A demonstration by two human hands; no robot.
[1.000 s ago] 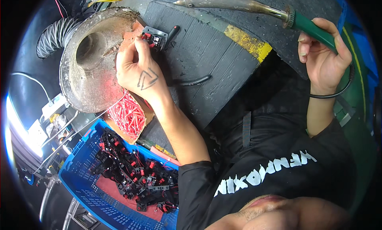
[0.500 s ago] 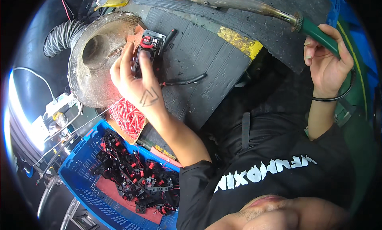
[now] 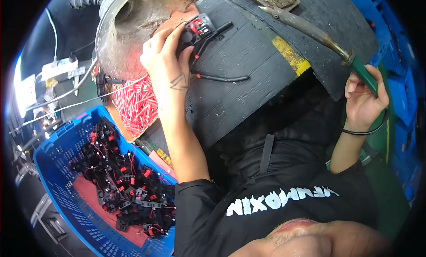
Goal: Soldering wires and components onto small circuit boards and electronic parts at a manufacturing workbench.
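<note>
Left hand [image 3: 166, 52] is grasping a small black device [image 3: 196, 29] by its near end, and this device is extending beyond the hand toward the upper right, with a red piece [image 3: 196, 23] showing on its far end, above the bench [image 3: 242, 50]. Right hand [image 3: 366, 96], well apart from the device, is holding a soldering iron [image 3: 306, 29] by the green handle [image 3: 365, 76], and the metal tip [image 3: 266, 9] is pointing to the left.

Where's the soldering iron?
Head view, upper right: the soldering iron is in the right hand by its green handle, its metal shaft pictured above the yellow bench patch.
</note>
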